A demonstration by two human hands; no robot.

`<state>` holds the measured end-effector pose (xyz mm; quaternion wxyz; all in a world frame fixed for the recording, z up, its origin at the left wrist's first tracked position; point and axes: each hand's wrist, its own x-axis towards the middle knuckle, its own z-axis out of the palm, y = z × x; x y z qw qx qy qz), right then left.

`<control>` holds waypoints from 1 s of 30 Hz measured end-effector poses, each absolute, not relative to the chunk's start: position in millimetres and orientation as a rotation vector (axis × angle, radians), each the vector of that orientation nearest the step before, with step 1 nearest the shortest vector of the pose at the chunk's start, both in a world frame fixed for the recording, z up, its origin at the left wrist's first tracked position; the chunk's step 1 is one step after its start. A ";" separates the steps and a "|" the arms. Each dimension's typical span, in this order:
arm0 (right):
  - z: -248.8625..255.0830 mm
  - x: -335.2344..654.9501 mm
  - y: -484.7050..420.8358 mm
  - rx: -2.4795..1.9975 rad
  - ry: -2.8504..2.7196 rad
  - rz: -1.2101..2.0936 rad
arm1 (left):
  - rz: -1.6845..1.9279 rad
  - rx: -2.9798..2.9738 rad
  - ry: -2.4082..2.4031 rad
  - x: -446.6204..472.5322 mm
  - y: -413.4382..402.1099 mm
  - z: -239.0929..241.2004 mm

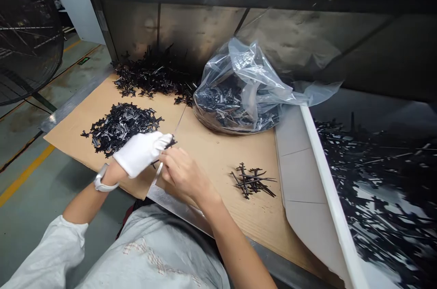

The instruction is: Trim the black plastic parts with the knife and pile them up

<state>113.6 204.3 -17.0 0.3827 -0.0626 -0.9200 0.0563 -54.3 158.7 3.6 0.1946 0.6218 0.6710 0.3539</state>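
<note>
My left hand (pixel 141 152), in a white glove, is closed round a small black plastic part (pixel 168 144) just above the cardboard sheet (pixel 218 157). My bare right hand (pixel 180 173) meets it from the right, fingers pinched on the same part. A white strip hangs down between the two hands. Just left of my hands lies a heap of small black parts (pixel 121 125). A small bundle of black sprue sticks (pixel 251 180) lies to the right of my right hand.
A bigger pile of black sprues (pixel 150 75) sits at the back by the metal wall. A clear plastic bag (pixel 242 88) holds more parts. A white-edged box (pixel 327 193) on the right is full of black scrap. A fan guard (pixel 27 29) stands at far left.
</note>
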 end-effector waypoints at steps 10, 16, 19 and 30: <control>-29.4 112.4 187.6 -0.211 -2.130 0.608 | 1.336 0.925 1.684 -23.8 152.5 -18.5; -34.9 140.5 180.9 -0.609 -1.786 0.901 | 1.125 0.893 1.998 -45.8 139.7 -5.5; -28.0 193.4 196.1 -0.986 -1.731 0.927 | 1.108 1.042 2.288 -84.5 134.9 11.9; -56.8 294.6 223.2 -1.638 -1.524 0.779 | 0.471 1.445 2.859 -156.1 164.5 7.3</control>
